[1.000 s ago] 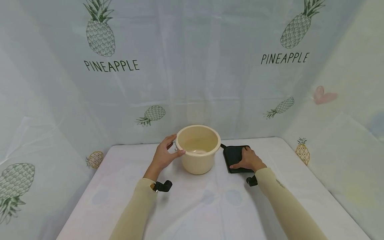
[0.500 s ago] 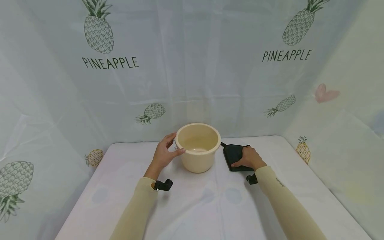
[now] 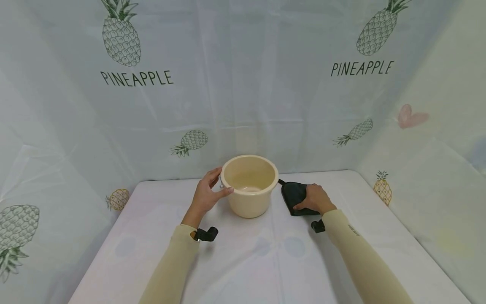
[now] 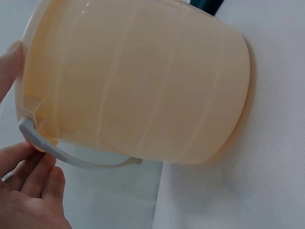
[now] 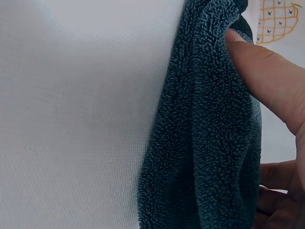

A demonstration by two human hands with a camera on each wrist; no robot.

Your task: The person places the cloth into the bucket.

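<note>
A cream plastic bucket (image 3: 249, 204) stands upright toward the back of the table. My left hand (image 3: 206, 195) holds its rim at the left, thumb on the near side and fingers farther back. In the left wrist view the bucket's pale grey handle (image 4: 78, 161) hangs down between thumb and fingers. To the right of the bucket lies a folded dark teal terry towel (image 3: 294, 195) with a small loop at its far left corner. My right hand (image 3: 317, 199) grips the towel's right part, and in the right wrist view the cloth (image 5: 221, 119) bulges up beside the thumb.
A white cloth covers the table (image 3: 247, 261). Behind it hangs a pale curtain (image 3: 250, 93) printed with pineapples, and similar sheets close in both sides. The bucket stands near the table's back edge.
My right fingers have drawn in toward the thumb and bunched the towel's right side. The left hand and the bucket keep their places; the head view has shifted slightly.
</note>
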